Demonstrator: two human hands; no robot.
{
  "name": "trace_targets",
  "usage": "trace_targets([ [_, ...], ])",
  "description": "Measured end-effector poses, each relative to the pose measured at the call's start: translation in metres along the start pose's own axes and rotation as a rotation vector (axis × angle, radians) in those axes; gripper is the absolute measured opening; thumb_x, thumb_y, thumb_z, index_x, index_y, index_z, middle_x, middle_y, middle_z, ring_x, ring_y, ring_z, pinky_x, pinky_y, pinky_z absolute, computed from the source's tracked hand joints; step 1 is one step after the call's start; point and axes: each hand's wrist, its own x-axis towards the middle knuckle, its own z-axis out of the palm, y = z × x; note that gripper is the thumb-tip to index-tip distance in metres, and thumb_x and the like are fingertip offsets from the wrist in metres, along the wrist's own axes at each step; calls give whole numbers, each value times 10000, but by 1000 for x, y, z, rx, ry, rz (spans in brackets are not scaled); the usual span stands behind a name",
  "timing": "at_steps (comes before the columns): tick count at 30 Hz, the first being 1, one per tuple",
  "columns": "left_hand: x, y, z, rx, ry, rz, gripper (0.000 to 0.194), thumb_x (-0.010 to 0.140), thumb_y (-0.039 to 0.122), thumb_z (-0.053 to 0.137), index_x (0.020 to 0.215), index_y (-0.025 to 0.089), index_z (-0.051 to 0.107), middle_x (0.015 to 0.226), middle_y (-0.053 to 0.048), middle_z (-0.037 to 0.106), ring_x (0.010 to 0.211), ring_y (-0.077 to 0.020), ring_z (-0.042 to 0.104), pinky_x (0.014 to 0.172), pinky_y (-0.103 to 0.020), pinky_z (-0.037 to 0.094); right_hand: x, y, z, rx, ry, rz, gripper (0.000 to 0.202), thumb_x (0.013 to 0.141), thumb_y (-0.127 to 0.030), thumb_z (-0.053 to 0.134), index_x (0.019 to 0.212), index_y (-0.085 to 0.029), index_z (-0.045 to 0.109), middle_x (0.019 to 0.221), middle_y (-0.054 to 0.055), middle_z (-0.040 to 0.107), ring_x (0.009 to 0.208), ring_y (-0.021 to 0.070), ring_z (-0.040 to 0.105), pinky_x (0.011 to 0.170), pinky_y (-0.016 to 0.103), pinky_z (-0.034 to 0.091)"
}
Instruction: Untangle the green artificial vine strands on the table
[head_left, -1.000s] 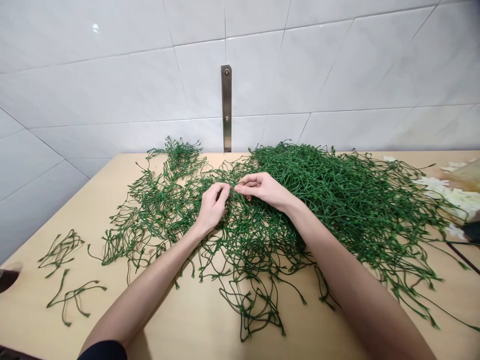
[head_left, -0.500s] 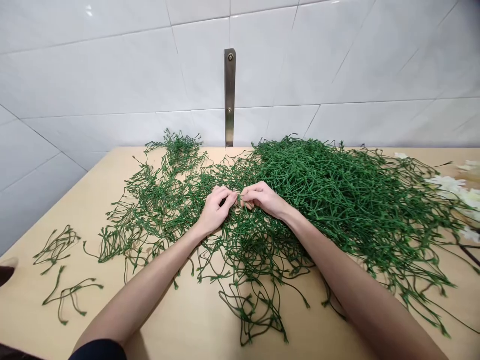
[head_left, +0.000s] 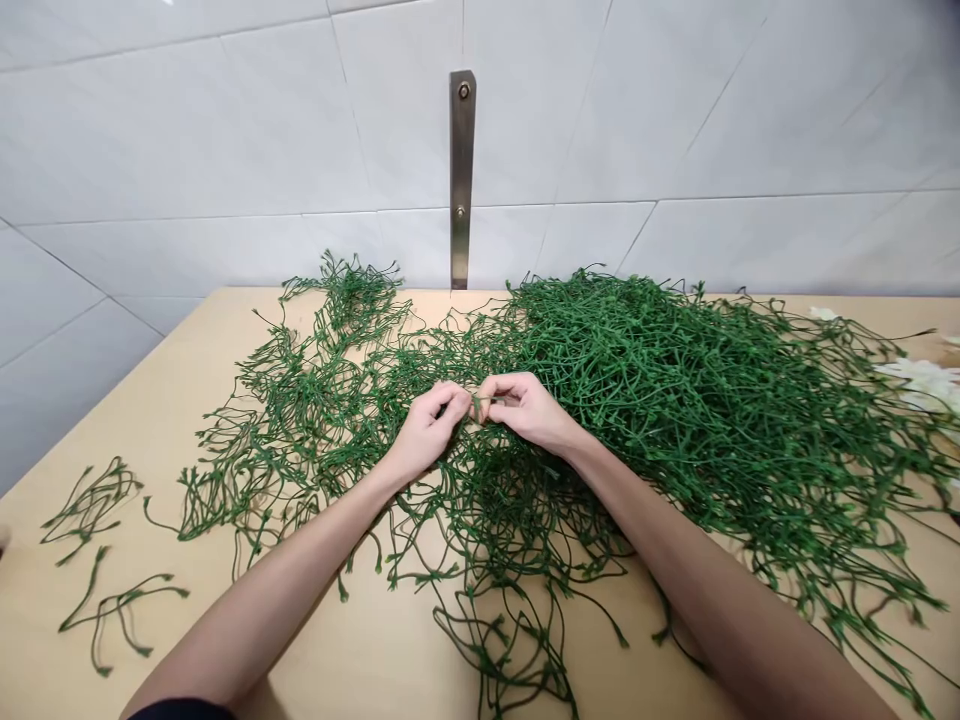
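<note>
Supporting surface (head_left: pixel 360 660): pale wood, strewn with green stems (head_left: pixel 306 402).
Heap (head_left: pixel 675 390): right of centre, tangled; a pull here could drag neighbouring stems along.
Right hand (head_left: pixel 523 410): curled nearly closed, held stem (head_left: pixel 477 403) loosely pinched at the fingertips.
Left hand (head_left: pixel 430 430): thumb and fingertips pressed together on its other end.
Held stem: between both hands; might slip, being thin, or snag among the loose ones beneath.

Green stems (head_left: pixel 675 400) look like plastic with a slight sheen. The surface (head_left: pixel 360 650) is smooth, matt wood-look board. The wall tiles (head_left: pixel 225 130) are glossy, the strip (head_left: pixel 461 150) metal. White petals (head_left: pixel 924 382), partly hidden, may be cloth.
</note>
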Motion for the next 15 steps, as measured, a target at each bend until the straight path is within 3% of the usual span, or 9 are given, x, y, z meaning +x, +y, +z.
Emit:
trace_targets([
  [4,1,-2,-1,-120,110,-97,436,898,565,512,699,179,550,660,12,495,646,-133,434,632,-260,382,0,1,-1,108,-3,15,62,609,-120,554,614,-177,579,635,-9,641,656,134,575,706,286,453],
  [9,1,1,2,-194,227,-127,343,801,506,666,824,169,607,749,-1,586,698,-132,511,653,-240,415,0,3,0,151,35,23,126,682,-221,719,778,-172,655,735,-10,629,684,119,549,679,271,420],
  [15,1,0,2,-183,232,-82,244,809,405,673,843,172,611,771,-5,593,668,-121,509,618,-234,413,1,4,0,176,74,49,192,624,-271,830,689,-172,680,708,-16,605,667,113,519,679,280,408],
])
